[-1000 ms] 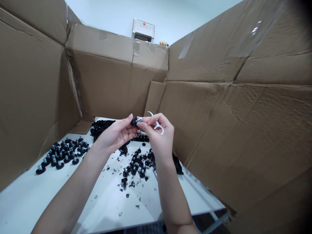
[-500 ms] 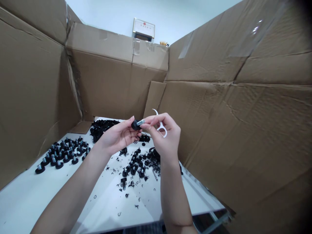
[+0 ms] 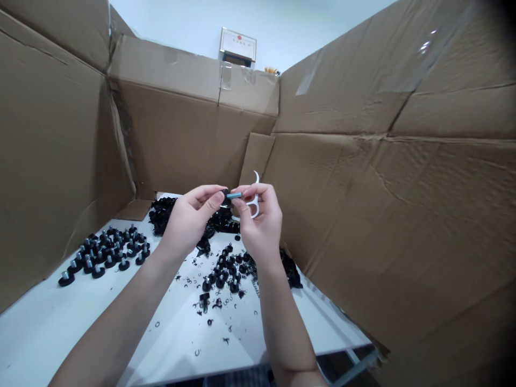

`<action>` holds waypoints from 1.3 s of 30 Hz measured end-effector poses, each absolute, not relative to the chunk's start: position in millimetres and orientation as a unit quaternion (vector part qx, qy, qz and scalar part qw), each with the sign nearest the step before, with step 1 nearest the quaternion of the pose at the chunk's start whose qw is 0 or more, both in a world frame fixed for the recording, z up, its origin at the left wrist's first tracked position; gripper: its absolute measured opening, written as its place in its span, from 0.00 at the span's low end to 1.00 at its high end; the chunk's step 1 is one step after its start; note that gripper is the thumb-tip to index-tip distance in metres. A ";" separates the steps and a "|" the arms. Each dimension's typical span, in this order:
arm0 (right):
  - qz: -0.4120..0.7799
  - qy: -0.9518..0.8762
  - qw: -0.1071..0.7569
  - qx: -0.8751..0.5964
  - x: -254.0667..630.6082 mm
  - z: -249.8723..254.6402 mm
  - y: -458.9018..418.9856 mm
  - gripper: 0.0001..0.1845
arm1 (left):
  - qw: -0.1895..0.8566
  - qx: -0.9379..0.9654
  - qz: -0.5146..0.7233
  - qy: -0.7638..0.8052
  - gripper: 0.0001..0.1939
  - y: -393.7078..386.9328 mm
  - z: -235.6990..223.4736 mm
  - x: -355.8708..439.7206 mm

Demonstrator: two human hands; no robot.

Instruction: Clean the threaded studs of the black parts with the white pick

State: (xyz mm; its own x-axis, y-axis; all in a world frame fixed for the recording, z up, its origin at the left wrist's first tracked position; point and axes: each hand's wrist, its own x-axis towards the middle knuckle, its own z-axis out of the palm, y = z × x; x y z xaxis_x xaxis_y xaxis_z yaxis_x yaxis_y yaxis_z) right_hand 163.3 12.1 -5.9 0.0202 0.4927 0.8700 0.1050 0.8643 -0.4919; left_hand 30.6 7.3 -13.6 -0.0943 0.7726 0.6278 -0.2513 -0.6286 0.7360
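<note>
Between the thumb and fingers of my left hand [image 3: 192, 215] is a levelling foot [image 3: 226, 198] with a black round base. Its silver threaded stud [image 3: 235, 195] points right, toward my right fingers. My right hand [image 3: 262, 223] is closed around a small white tool [image 3: 255, 207] with a finger ring and a curved horn sticking up. The tool's working end is hidden by the fingers. The right fingertips touch or nearly touch the stud. Below the hands lies a cluster of black levelling feet [image 3: 226, 271] amid curly black trimmings [image 3: 195, 279].
More levelling feet [image 3: 105, 250] stand in a group, studs up, at the left of the white table [image 3: 173, 344]. Black scrap heaps [image 3: 161, 215] lie at the back, another dark heap [image 3: 291, 271] by the right wall. Tall cardboard walls [image 3: 181, 140] enclose the table on three sides.
My left hand has rolled over, its back now facing me, and the levelling foot has turned with it. My right hand has shifted slightly up and left, still with the white tool.
</note>
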 end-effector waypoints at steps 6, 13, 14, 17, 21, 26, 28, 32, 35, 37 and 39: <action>0.282 -0.643 0.675 -0.226 156.7 -4.7 26.2 0.10 | 0.030 0.572 0.756 0.317 0.10 5.4 -24.0 44.0; 0.348 -0.644 0.652 -0.194 166.5 3.0 26.9 0.14 | 0.030 0.505 0.791 0.344 0.11 37.9 -29.5 20.9; 0.317 -0.639 0.670 -0.205 170.3 4.8 25.4 0.14 | 0.053 0.481 0.804 0.347 0.11 44.0 -26.3 11.9; 0.153 -0.582 0.746 -0.285 185.1 9.4 24.7 0.13 | 0.257 0.425 0.830 0.255 0.08 51.2 -11.9 -13.5; -0.011 -0.550 0.710 -0.440 209.6 12.9 34.1 0.07 | 0.479 0.397 0.767 0.157 0.09 33.0 5.7 -26.3; -0.088 -0.520 0.598 -0.604 234.9 14.6 49.1 0.04 | 0.537 0.427 0.712 0.150 0.11 12.0 9.6 -22.4; -0.099 -0.504 0.572 -0.640 240.7 14.0 54.0 0.03 | 0.537 0.449 0.700 0.144 0.12 8.6 8.1 -22.0; -0.113 -0.489 0.546 -0.671 245.5 11.2 60.2 0.02 | 0.521 0.507 0.672 0.137 0.10 4.9 6.9 -22.1; -0.129 -0.489 0.565 -0.651 246.8 10.2 60.9 0.02 | 0.442 0.572 0.661 0.201 0.09 10.6 5.0 -28.4; -0.132 -0.487 0.579 -0.640 248.3 10.8 60.5 0.01 | 0.320 0.614 0.639 0.335 0.12 21.9 -1.5 -43.8; -0.123 -0.490 0.584 -0.636 249.7 12.0 60.2 0.02 | 0.146 0.618 0.567 0.524 0.14 37.5 -14.7 -71.5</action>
State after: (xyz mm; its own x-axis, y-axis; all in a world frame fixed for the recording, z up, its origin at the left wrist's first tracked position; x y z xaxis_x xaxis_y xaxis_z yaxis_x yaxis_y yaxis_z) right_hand 249.7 60.2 12.0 0.4904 0.4790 0.7281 0.7659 0.1617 -0.6223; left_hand -71.5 37.5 -14.7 -0.1926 0.8133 0.5491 0.4827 -0.4087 0.7746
